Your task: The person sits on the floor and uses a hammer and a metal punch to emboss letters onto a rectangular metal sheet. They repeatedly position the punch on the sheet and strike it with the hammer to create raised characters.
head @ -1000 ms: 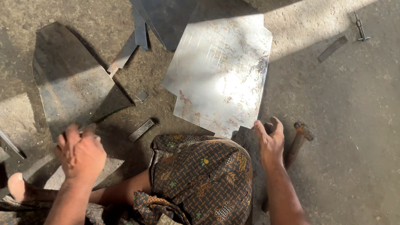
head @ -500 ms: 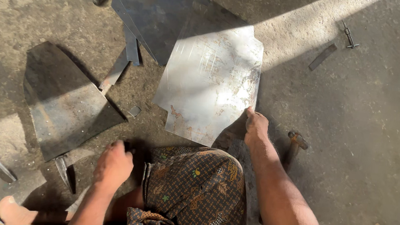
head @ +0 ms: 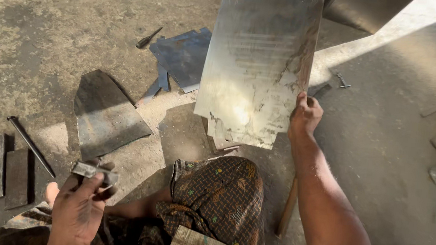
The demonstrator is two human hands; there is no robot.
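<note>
Right hand [head: 305,115] grips the right edge of a big metal sheet [head: 258,68], fingers wrapped round the edge, thumb on the near face. The sheet is lifted off the ground and tilted up, flat and thin, roughly rectangular with notched lower corners; its surface is dull silver, scratched and smeared, with rusty streaks down the right side.

Left hand [head: 79,207] is low at the lower left, fingers curled closed round a small grey metal piece [head: 94,172], blocky and worn; its exact shape can't be told.

Just left of the left hand lie a thin dark rod [head: 30,145] and two flat rectangular bars [head: 4,175], matte grey. Above the left hand, a dark curved metal plate [head: 105,113] lies flat on the concrete floor [head: 54,32], which is rough and dusty. Further up, between the hands, is a bluish steel offcut pile [head: 181,57] with a small dark tool [head: 148,37] beside it.

Below the right hand, a wooden handle [head: 288,208] stands beside the knee in patterned brown cloth [head: 217,200]. Right of the right hand, a small metal pin [head: 341,80] lies in a sunlit patch.
</note>
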